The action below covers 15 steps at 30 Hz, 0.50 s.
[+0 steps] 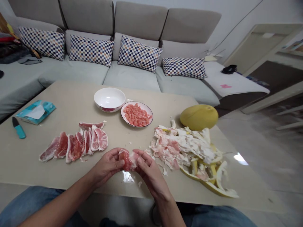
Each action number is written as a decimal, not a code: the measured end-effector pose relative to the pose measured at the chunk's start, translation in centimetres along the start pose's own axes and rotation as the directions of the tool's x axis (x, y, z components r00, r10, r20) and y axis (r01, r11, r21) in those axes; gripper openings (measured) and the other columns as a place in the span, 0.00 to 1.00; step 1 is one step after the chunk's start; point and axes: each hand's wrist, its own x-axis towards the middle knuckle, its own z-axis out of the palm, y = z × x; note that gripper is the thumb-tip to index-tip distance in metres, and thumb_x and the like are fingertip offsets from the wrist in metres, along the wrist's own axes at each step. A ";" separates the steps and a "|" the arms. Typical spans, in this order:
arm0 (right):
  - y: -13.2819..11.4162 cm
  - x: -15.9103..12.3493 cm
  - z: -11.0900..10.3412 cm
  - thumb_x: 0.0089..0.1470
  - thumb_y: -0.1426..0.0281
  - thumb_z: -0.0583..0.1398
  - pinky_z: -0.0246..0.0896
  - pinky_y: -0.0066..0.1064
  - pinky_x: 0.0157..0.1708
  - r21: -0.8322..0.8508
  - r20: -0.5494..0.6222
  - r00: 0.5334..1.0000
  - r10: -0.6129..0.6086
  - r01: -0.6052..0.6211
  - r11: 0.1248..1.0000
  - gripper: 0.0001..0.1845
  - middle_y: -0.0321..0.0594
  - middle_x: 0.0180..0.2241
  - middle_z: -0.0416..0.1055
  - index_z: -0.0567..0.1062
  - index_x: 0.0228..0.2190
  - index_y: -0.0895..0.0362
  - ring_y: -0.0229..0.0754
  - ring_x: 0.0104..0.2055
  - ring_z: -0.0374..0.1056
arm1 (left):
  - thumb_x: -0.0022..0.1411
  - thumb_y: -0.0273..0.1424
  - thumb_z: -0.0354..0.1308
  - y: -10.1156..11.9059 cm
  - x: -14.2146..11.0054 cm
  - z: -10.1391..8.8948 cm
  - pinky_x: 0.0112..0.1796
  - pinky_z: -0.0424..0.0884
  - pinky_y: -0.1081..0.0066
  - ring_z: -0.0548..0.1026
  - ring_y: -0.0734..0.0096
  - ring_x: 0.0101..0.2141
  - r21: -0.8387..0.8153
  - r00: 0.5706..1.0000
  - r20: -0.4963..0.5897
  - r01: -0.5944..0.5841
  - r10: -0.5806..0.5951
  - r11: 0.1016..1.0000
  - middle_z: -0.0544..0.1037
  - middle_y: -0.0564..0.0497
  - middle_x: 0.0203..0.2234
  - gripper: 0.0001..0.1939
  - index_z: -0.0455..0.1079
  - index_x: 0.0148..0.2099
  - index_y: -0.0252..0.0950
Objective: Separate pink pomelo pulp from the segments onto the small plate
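Beige desk [73, 94]: glossy, light glint [128, 177] toward the near edge.
Grey sofa [140, 20]: beyond it, checked cushions [139, 54] along the seat.
Pomelo segment [126, 163]: held over the desk's near side, near the peel heap [189, 148].
Left hand [110, 165]: nearly closed, thumb and fingers pinching the red pulp.
Right hand [149, 168]: likewise, gripping its pale membrane [133, 160].

We hold a piece of fruit [126, 161], small and plump, between our left grip [110, 164] and our right grip [149, 168], pinched from both sides. Beside the left grip, its flesh shows bare, glossy and deep pinkish red. Toward the right grip, whitish-pink skin [133, 159] covers it; whether that has partly torn loose, we cannot tell. Its rounded lower end sits uncovered between the two grips.
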 end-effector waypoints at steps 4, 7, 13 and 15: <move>0.1 0.1 0.1 0.47 0.61 0.69 0.60 0.25 0.30 0.023 0.017 1.000 0.007 -0.007 1.000 0.14 0.34 0.26 0.70 0.75 0.30 0.57 0.34 0.27 0.64 | 0.53 0.31 0.68 0.0 0.0 0.0 0.44 0.68 0.67 0.74 0.70 0.36 0.007 1.000 0.018 0.013 -0.013 1.000 0.75 0.48 0.36 0.19 0.72 0.46 0.34; 0.0 -0.1 0.4 0.48 0.62 0.68 0.59 0.24 0.30 -0.094 -0.020 0.996 -0.082 0.080 0.992 0.12 0.32 0.26 0.68 0.75 0.29 0.57 0.34 0.28 0.63 | 0.52 0.33 0.69 -0.2 0.0 0.0 0.45 0.68 0.66 0.74 0.68 0.39 0.022 0.999 0.031 0.019 -0.019 1.000 0.74 0.47 0.39 0.21 0.70 0.48 0.35; 0.3 -0.2 0.9 0.50 0.61 0.66 0.60 0.25 0.27 -0.214 -0.024 0.987 -0.158 0.149 0.965 0.11 0.32 0.24 0.69 0.75 0.30 0.56 0.35 0.25 0.64 | 0.53 0.30 0.68 -0.5 -0.1 0.4 0.36 0.67 0.74 0.70 0.77 0.30 0.094 1.000 -0.013 -0.024 0.025 0.995 0.69 0.54 0.29 0.14 0.69 0.41 0.35; 0.5 -0.2 0.9 0.50 0.61 0.67 0.61 0.26 0.27 -0.184 -0.034 0.986 -0.162 0.153 0.971 0.12 0.33 0.23 0.70 0.74 0.30 0.56 0.36 0.24 0.65 | 0.54 0.30 0.67 -0.4 -0.1 0.5 0.38 0.68 0.71 0.72 0.74 0.32 0.087 1.000 0.010 -0.004 0.003 0.996 0.70 0.53 0.31 0.14 0.69 0.42 0.35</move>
